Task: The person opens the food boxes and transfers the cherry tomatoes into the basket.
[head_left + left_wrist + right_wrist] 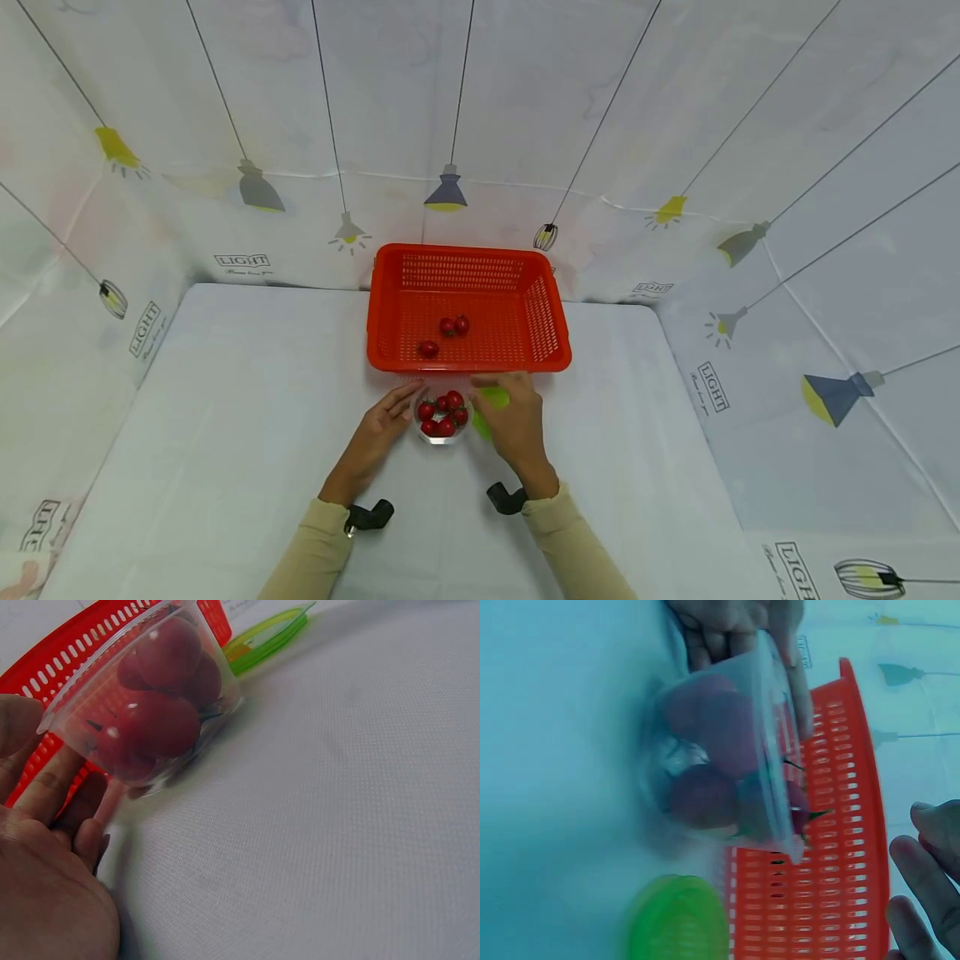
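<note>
Head view: I note the left hand (377, 431), fingers extended against the clear tub (438, 441) of tomatoes (446, 427), presumably steadying it. Right hand (517, 421), fingers apart, grasps nothing over the green lid (495, 397). Tub sits on the tabletop (262, 417) before the red basket (495, 304), probably shortening reach.

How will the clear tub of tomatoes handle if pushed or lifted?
The clear tub looks like thin plastic, so its walls may flex if squeezed. Several tomatoes fill it, so it's probably heavier than an empty one. Its top is uncovered and a tomato pokes past the rim, so tilting would likely let some roll out.
</note>
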### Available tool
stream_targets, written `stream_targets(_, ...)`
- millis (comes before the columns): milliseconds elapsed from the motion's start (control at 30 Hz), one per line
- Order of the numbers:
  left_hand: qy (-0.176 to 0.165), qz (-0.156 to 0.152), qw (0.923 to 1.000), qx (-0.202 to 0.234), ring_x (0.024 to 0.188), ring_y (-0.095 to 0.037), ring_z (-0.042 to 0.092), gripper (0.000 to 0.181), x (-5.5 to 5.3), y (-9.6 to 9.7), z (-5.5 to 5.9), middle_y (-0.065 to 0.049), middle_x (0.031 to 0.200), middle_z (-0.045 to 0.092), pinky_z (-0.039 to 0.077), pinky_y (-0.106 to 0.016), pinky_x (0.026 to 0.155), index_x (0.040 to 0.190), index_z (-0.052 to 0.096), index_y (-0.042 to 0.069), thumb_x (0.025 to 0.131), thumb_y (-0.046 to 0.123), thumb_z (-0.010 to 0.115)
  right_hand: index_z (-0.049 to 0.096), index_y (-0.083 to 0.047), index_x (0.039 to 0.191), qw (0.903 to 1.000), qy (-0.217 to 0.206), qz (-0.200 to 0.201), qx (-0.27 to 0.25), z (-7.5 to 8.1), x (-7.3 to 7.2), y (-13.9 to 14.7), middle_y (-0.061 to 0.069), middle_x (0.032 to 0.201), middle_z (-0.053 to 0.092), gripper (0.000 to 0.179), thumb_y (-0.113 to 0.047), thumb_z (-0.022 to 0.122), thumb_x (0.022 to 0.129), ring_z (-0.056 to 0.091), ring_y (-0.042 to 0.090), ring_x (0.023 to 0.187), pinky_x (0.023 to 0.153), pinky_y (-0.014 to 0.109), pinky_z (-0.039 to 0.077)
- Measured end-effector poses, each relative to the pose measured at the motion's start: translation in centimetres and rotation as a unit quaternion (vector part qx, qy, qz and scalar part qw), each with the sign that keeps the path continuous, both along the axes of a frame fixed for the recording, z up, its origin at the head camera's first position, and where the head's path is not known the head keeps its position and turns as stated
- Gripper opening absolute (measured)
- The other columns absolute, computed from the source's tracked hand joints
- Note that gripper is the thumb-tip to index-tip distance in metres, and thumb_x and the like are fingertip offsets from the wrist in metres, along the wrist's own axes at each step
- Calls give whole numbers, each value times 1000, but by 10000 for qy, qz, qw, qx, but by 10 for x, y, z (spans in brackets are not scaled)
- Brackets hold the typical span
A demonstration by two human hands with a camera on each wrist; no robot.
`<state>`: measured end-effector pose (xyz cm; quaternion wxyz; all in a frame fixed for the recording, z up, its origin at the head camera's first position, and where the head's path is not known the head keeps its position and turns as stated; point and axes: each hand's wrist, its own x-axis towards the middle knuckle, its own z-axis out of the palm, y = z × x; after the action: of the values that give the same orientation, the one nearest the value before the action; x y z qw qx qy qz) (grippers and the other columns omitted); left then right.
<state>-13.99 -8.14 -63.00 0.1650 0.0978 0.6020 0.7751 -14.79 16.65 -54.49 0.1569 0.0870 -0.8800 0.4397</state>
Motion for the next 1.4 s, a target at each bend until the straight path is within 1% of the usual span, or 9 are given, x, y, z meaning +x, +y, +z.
stream_targets(133, -7, 20, 10000, -27, 163, -24, 30, 50, 0, 0, 0, 1, 170, 43, 34, -10, 118, 163, 41, 21, 114, 13, 47, 82, -19, 109, 9998, -206, -5, 25, -14, 4, 0, -5, 110, 78, 22, -15, 88, 88, 63, 18, 113, 97, 45, 54)
stream_targets(233, -42, 49, 10000, -76, 162, -22, 31, 50, 0, -1, -1, 3, 168, 45, 34, -10, 118, 162, 43, 23, 114, 13, 48, 82, -20, 110, 9990, -444, 27, 69, -24, 6, 0, -6, 114, 78, 23, -16, 89, 88, 63, 18, 116, 98, 46, 54)
stream_targets(400, 17, 9, 10000, -46, 162, -22, 30, 50, -1, -1, -1, 1, 170, 43, 34, -10, 118, 163, 42, 21, 114, 14, 48, 83, -20, 110, 9977, -676, 14, 106, -33, 8, -1, -6, 116, 76, 24, -15, 89, 87, 62, 18, 117, 97, 47, 54)
stream_targets(533, 44, 3, 10000, 6, 163, -24, 28, 50, 0, 0, -1, -2, 171, 41, 33, -10, 118, 163, 41, 21, 114, 16, 48, 84, -19, 110, 9976, -662, 36, 209, -34, 9, -2, -5, 112, 76, 24, -14, 90, 86, 63, 19, 111, 92, 43, 54)
stream_targets(667, 0, 20, 10000, -42, 163, -24, 28, 49, -1, 0, -2, 0, 171, 42, 33, -9, 117, 163, 43, 23, 114, 17, 49, 84, -18, 109, 9972, -685, 41, 284, -34, 10, -3, -4, 109, 76, 24, -14, 90, 86, 63, 18, 107, 89, 41, 53)
stream_targets(900, -119, 51, 9998, -123, 162, -21, 31, 49, -2, -1, -3, 4, 169, 44, 35, -10, 117, 162, 45, 26, 114, 16, 49, 85, -19, 109, 9970, -739, 94, 208, -34, 10, -4, -5, 109, 77, 25, -17, 91, 85, 62, 20, 109, 91, 50, 54)
stream_targets(1100, -142, 37, 9998, -149, 162, -20, 30, 49, -3, -1, -4, 5, 169, 44, 35, -10, 117, 161, 45, 27, 114, 17, 50, 85, -19, 106, 9962, -844, 196, 98, -34, 11, -3, -5, 105, 77, 23, -15, 92, 85, 61, 19, 105, 91, 54, 53)
stream_targets(1267, -155, 34, 9998, -138, 162, -21, 30, 49, -2, -1, -3, 5, 169, 44, 35, -10, 116, 162, 44, 27, 114, 17, 50, 85, -21, 105, 9957, -900, 150, 134, -32, 13, -3, -6, 104, 77, 23, -10, 90, 86, 62, 18, 103, 89, 48, 54)
stream_targets(1400, -194, 39, 9997, -152, 162, -22, 30, 49, -2, -1, -3, 6, 169, 44, 36, -9, 116, 162, 44, 27, 114, 18, 50, 85, -23, 104, 9941, -1082, 86, 30, -30, 14, -3, -6, 105, 76, 25, -6, 88, 86, 64, 22, 104, 90, 44, 53)
